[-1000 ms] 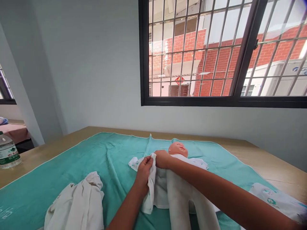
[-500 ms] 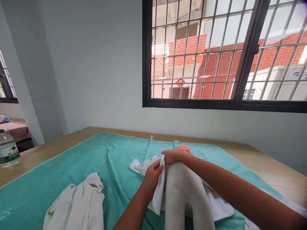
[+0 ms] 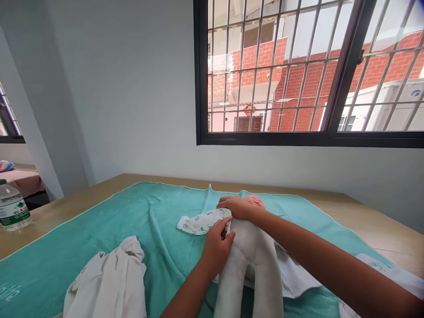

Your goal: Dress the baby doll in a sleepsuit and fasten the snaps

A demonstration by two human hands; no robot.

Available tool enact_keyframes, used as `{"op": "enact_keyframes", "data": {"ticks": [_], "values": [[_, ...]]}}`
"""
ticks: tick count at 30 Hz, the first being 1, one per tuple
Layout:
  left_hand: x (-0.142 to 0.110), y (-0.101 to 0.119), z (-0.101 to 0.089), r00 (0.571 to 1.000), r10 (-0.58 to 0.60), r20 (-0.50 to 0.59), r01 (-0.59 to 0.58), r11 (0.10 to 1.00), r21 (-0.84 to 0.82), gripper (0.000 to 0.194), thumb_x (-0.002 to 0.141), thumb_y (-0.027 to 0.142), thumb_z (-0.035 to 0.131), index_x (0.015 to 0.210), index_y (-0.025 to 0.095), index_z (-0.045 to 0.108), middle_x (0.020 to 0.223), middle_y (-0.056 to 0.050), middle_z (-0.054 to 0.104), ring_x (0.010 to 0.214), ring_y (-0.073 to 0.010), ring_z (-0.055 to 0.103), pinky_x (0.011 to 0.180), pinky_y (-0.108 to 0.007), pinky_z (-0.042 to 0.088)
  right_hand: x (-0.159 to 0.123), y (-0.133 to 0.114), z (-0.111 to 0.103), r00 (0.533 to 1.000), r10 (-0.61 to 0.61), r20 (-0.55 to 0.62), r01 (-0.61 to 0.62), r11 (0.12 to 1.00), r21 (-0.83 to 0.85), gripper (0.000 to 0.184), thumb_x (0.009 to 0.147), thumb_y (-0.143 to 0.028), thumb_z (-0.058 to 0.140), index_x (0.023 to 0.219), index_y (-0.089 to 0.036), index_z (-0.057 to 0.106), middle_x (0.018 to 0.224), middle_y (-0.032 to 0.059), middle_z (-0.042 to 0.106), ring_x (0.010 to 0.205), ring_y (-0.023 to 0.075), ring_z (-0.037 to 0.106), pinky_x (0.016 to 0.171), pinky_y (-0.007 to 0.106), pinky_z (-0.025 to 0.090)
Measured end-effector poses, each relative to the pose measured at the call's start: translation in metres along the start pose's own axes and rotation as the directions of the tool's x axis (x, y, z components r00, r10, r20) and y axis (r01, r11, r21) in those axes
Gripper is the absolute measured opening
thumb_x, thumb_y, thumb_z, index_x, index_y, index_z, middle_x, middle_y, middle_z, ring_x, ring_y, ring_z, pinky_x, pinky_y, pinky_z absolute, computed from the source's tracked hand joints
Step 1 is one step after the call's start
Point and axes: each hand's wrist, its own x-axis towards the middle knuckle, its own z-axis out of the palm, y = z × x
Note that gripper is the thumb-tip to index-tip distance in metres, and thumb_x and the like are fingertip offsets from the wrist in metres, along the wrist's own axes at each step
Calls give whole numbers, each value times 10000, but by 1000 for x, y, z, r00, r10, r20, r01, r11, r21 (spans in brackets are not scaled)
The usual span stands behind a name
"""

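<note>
A baby doll (image 3: 255,247) with a pale cloth body and pink head lies on its back, legs toward me, partly on a white baby shirt (image 3: 202,222) with a small green print. One sleeve of the shirt sticks out to the left. My left hand (image 3: 217,247) is closed beside the doll's side, its bent fingers and thumb at the shirt's edge near the sleeve opening. Across the doll's upper chest and shoulder lies my right hand (image 3: 236,207), fingers stretched out to the left above the sleeve. It covers the doll's neck and part of its head.
A teal towel (image 3: 165,260) covers much of the wooden table (image 3: 331,203). Crumpled white clothing (image 3: 109,282) lies at the front left. A clear water bottle (image 3: 13,207) stands at the left edge. More white cloth (image 3: 377,265) lies at the right, under my right forearm.
My left hand has moved up and right, and the shirt flap it pinched is now folded out of sight. My right hand has flattened over the shoulder. The doll's legs have shifted left.
</note>
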Motion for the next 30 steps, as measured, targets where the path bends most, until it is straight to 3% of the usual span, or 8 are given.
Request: {"op": "enact_keyframes", "data": {"ticks": [3,6,9,16,22,25,27,30], "values": [[-3,-3,0,998,-29,-48,37,984,174,438,781,256,554,1213,198,603,1041,-76,664,858,-209,570,760,-286,394,-9,20,-2,999,-16,-42,14,999,-46,285,865,-153,420,879,-258,685,981,3,655,883,153,584,701,239,384],[-3,-6,-2,994,-100,-55,112,935,336,285,839,329,499,1028,187,657,848,-67,667,715,-201,538,635,-278,320,-21,38,6,992,106,-72,-115,985,-126,257,859,-156,453,855,-238,696,921,37,671,902,188,580,728,273,371],[-3,1,-3,995,-95,15,86,946,313,241,864,342,472,858,189,659,740,-37,640,657,-176,500,601,-265,282,-29,43,16,973,198,-121,-216,962,-169,240,855,-147,479,865,-231,704,927,62,677,958,209,563,793,302,361],[-20,30,12,982,110,154,-153,940,305,280,905,382,471,902,213,694,779,-55,700,662,-175,565,608,-273,326,-44,37,14,964,134,-232,-162,981,-106,283,909,-175,435,967,-258,700,1000,54,666,983,193,542,858,315,329],[-36,38,29,871,242,427,-416,826,380,282,921,293,449,977,270,724,790,-85,726,694,-215,636,636,-302,351,-79,30,10,936,115,-334,-139,989,-50,301,904,-136,436,1007,-259,691,1032,49,664,1028,192,537,908,331,329],[-39,41,30,866,204,457,-376,867,326,290,921,286,445,997,280,725,804,-68,733,702,-198,640,643,-287,370,-106,17,17,884,184,-429,-173,983,64,310,911,-140,419,1028,-268,676,1108,38,648,1105,195,517,946,331,345],[-39,41,29,885,133,446,-278,919,279,265,903,312,481,957,264,736,768,-49,721,664,-174,610,636,-272,377,-132,12,27,827,280,-487,-217,959,182,309,916,-157,400,1052,-262,657,1127,40,642,1075,189,539,922,320,382],[-38,41,29,908,-33,418,-49,982,184,258,858,390,549,887,215,737,646,-17,643,577,-136,503,561,-248,344,-178,17,48,660,520,-543,-345,851,396,288,922,-211,374,1048,-236,632,1075,55,653,961,186,584,849,305,431]]}}
